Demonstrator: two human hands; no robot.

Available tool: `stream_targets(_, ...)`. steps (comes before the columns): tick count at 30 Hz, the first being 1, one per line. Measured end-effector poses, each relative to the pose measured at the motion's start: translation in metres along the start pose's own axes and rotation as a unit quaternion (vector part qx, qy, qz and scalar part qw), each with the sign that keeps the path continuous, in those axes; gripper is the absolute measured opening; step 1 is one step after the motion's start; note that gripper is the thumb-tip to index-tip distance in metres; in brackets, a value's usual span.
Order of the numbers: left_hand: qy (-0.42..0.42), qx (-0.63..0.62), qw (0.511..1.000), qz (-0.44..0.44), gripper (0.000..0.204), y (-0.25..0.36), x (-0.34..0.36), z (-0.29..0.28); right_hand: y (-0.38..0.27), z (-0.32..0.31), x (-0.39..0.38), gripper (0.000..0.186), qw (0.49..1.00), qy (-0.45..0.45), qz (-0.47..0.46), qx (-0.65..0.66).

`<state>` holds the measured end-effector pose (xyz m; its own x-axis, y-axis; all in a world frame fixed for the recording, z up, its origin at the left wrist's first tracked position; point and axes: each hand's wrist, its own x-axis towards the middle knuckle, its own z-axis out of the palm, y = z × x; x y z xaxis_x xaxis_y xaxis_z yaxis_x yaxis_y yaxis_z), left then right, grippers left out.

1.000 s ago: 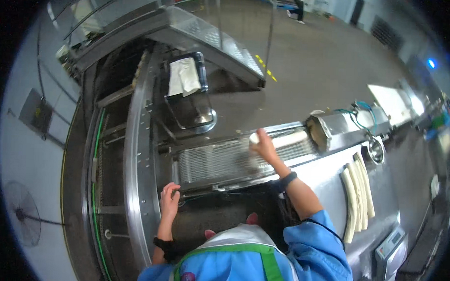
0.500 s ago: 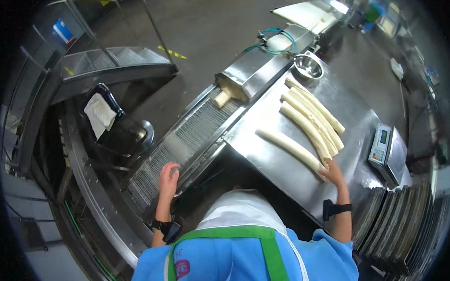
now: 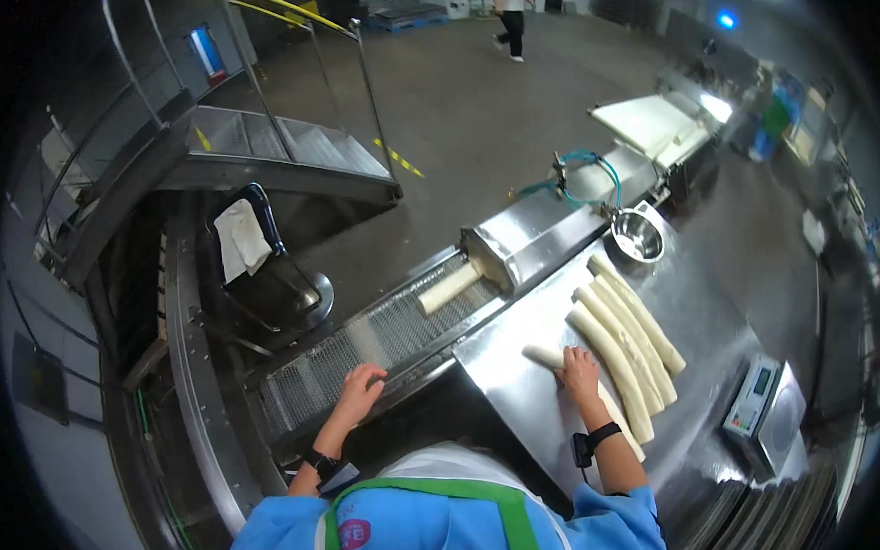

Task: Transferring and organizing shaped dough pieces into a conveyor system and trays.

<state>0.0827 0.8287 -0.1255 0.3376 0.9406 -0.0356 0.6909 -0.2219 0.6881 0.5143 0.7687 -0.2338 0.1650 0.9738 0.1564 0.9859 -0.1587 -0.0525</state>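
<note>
Dim overall; glare on the steel table (image 3: 503, 366); dark, bent edges.

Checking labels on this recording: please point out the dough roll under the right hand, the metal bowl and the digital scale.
Dough roll (image 3: 542, 355), head view: its exposed far end.
Metal bowl (image 3: 637, 238), head view: its inner surface.
Digital scale (image 3: 780, 419), head view: its weighing plate.

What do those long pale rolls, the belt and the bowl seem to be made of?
Long pale rolls: probably dough, matte and softly curved. Belt: likely metal, given its grey mesh. Bowl: apparently polished steel, judging by its bright reflections.
</note>
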Motion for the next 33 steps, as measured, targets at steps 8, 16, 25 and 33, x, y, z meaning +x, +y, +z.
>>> stream_targets(8, -0.002, -0.005, 1.000, 0.001, 0.020, -0.002, 0.023, -0.005, 0.011, 0.010, 0.058, 0.032, 0.992, 0.000, 0.086, 0.087)
stream_targets(16, 0.010, 0.005, 0.998, 0.056, 0.026, -0.027, 0.074, 0.024, -0.022, -0.034, -0.002, 0.036, 0.965, -0.066, 0.013, 0.252)
stream_targets(25, 0.135, 0.163, 0.977, 0.022, 0.052, -0.031, 0.131, 0.060, -0.024, -0.032, -0.001, 0.037, 0.988, -0.068, -0.010, 0.136)
stream_targets(33, 0.013, 0.189, 0.981, -0.032, 0.054, -0.037, 0.165, 0.081, 0.018, -0.035, -0.034, 0.057, 0.991, -0.017, 0.130, 0.017)
